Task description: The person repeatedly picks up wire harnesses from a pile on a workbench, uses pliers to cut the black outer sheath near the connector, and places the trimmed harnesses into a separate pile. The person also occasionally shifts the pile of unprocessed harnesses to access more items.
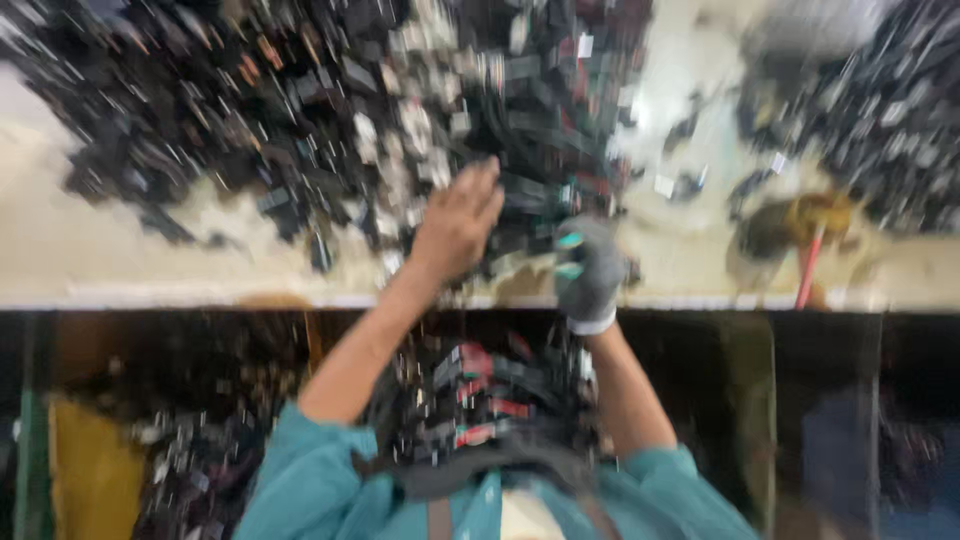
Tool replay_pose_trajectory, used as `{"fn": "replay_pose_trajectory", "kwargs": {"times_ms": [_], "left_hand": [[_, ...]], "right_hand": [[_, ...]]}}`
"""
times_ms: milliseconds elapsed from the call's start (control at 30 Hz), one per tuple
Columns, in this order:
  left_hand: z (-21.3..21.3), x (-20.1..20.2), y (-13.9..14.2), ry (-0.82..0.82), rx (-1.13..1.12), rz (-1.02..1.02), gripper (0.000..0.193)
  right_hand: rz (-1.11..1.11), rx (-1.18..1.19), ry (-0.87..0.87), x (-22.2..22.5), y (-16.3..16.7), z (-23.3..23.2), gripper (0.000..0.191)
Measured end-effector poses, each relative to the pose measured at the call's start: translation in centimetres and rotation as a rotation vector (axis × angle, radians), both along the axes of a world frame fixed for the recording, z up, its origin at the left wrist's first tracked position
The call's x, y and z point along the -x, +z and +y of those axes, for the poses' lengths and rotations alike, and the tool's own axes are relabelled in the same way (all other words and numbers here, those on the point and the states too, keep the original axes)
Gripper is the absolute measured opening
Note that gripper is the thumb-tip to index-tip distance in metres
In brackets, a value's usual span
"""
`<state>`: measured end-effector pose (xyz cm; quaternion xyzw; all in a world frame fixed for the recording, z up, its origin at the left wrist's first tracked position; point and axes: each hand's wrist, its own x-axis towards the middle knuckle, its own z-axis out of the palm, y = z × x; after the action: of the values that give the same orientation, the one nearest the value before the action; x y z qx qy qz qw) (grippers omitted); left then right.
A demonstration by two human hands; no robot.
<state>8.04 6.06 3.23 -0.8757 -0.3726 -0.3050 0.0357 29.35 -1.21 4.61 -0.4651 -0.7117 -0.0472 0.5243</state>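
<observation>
Two hands reach forward over the near edge of a pale worktable [120, 250] into a large heap of small dark parts [330, 90] that covers most of its far side; the parts are far too many and too blurred to count. The left hand [458, 220] is bare, palm down, its fingers loosely curled on the heap's near fringe, and whether it has closed on any piece cannot be told through the motion blur. The right hand [588, 272] wears one grey glove with teal fingertips and sits just beside the left, apparently bunched around a few dark pieces at the table edge, though the hold itself is hidden. A second, smaller pile of dark parts [880, 110] lies at the far right, well apart from the hands. One red-handled tool [808, 265] rests near the right edge beside a round brownish object [815, 212]. Below the table edge, between the two teal sleeves [300, 480], a container of dark and red pieces [480, 400] sits against the person's chest.
</observation>
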Motion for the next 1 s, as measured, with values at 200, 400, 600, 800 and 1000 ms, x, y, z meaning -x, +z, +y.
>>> {"fn": "replay_pose_trajectory", "kwargs": {"times_ms": [200, 400, 600, 800, 1000], "left_hand": [[-0.8, 0.3, -0.9, -0.041, 0.037, -0.025, 0.037], [-1.4, 0.3, -0.3, -0.018, 0.049, 0.005, 0.037], [-1.3, 0.1, -0.2, 0.012, 0.069, -0.012, 0.036], [-1.6, 0.0, -0.3, 0.005, 0.11, -0.037, 0.038], [-0.3, -0.3, 1.3, -0.051, 0.063, -0.179, 0.035]], "right_hand": [[0.973, 0.103, 0.016, -1.4, -3.4, -1.0, 0.008], [0.916, 0.314, 0.078, -2.2, 1.7, -2.3, 0.008], [-0.175, 0.298, -0.101, -1.9, 6.2, -2.0, 0.031], [-0.255, 0.481, -0.164, -2.3, 7.7, 1.2, 0.032], [-0.009, 0.389, -0.016, -1.6, 10.2, 2.7, 0.015]]}}
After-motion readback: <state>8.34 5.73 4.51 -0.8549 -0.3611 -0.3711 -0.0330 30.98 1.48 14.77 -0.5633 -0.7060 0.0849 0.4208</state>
